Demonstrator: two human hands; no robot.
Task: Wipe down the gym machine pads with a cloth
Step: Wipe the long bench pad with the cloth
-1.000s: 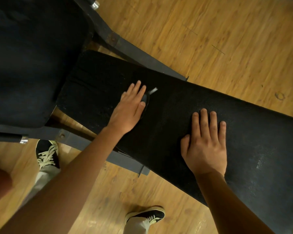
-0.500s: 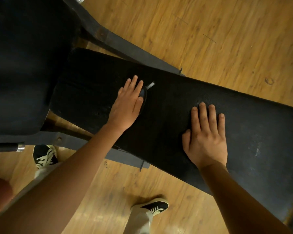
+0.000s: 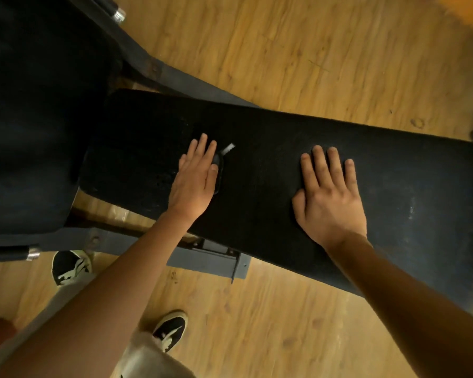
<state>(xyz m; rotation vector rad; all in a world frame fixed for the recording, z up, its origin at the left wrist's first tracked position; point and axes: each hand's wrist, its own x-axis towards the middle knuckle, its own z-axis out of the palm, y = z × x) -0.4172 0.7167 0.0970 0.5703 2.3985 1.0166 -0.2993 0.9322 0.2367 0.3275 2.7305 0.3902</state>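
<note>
Wood-plank floor [image 3: 284,50] surrounds the black bench pad [image 3: 257,126], where the flat, straight-fingered left hand [image 3: 194,181] presses a dark cloth [image 3: 219,162] mid-pad and the open right hand [image 3: 328,197] braces; wiping seems underway, needing a sweep along the pad.

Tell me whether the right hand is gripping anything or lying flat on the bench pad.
Lying flat: the right hand rests palm down on the black bench pad, fingers straight, nothing visible in its grasp.

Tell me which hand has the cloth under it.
The left hand: a dark cloth with a pale tag shows beside its thumb. The right hand lies flat on the bare bench pad.
</note>
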